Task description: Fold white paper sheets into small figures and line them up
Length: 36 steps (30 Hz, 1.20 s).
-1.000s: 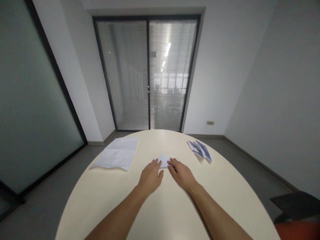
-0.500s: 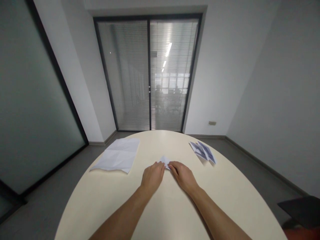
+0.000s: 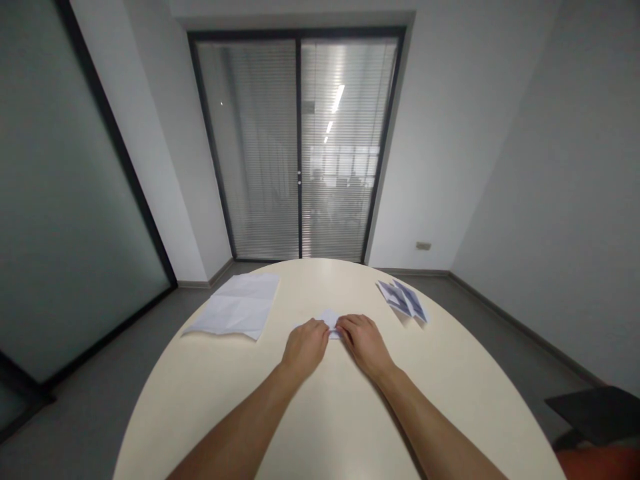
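A small piece of folded white paper (image 3: 329,317) lies near the middle of the table, between my two hands. My left hand (image 3: 306,348) is closed, its fingertips gripping the paper's left side. From the right, my right hand (image 3: 364,341) has its fingers bent and pressed on the paper's right part. Much of the paper is hidden beneath the fingers, so its full shape cannot be made out.
On the round cream table (image 3: 320,427), a large creased white sheet (image 3: 237,307) lies at the left. Folded printed papers (image 3: 404,301) stand at the right edge. A dark chair (image 3: 597,413) is beyond the table at lower right; a glass door (image 3: 300,147) is behind.
Both hands stay at the paper, with fingers shifted slightly. A little more of the paper's front edge shows between them, and the right fingers are bent over it. The view moved slightly.
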Each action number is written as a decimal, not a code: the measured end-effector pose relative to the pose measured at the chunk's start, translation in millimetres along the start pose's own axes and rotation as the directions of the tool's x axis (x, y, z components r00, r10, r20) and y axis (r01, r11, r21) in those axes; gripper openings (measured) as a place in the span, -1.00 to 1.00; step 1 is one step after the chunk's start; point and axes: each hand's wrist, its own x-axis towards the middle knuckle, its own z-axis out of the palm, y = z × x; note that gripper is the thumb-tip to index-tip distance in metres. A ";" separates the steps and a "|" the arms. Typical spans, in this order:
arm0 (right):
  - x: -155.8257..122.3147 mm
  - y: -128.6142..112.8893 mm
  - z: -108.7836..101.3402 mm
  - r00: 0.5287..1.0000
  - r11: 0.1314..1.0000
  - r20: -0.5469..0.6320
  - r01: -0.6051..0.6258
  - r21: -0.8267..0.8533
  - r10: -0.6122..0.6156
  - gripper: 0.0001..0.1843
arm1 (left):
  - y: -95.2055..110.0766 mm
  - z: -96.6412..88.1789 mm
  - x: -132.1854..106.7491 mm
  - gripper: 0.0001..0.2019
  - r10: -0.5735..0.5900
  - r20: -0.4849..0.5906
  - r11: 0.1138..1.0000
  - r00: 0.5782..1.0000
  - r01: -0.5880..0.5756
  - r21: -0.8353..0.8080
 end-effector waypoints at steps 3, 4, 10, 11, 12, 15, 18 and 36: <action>0.1 -0.1 0.1 1.000 1.000 -0.004 0.005 -0.001 -0.005 -0.65 | 0.1 -0.4 -0.6 -0.70 -0.033 0.011 0.999 0.999 0.033 -0.009; 0.2 -0.5 0.0 1.000 1.000 -0.002 0.006 0.007 -0.006 -0.64 | -0.3 0.1 -0.7 -0.70 -0.045 0.012 0.999 0.999 0.045 -0.017; -0.2 -7.8 0.1 1.000 0.998 0.011 0.010 0.064 -0.011 -0.62 | -6.4 7.9 -1.6 -0.64 -0.101 -0.026 0.994 0.995 0.099 -0.043; -0.7 -8.8 0.6 1.000 0.997 0.017 0.014 0.072 -0.015 -0.62 | -7.7 9.6 -1.7 -0.64 -0.116 -0.035 0.993 0.993 0.115 -0.040; -1.2 -9.2 1.3 1.000 0.997 0.020 0.018 0.081 -0.020 -0.63 | -8.9 11.2 -1.7 -0.63 -0.131 -0.039 0.991 0.991 0.129 -0.036; -2.7 -7.5 4.6 1.000 0.994 0.006 0.017 0.109 -0.017 -0.64 | -11.8 14.8 -1.5 -0.61 -0.147 -0.045 0.989 0.988 0.146 -0.025; -2.9 -2.8 8.7 0.999 0.990 -0.030 -0.033 0.138 0.037 -0.63 | -13.3 16.2 -1.0 -0.59 -0.151 -0.068 0.988 0.986 0.149 -0.039; 0.5 4.8 16.7 0.946 0.798 -0.204 -0.085 0.597 0.253 -0.48 | -13.1 13.4 7.5 -0.58 -0.360 -0.202 0.801 0.911 0.190 -0.568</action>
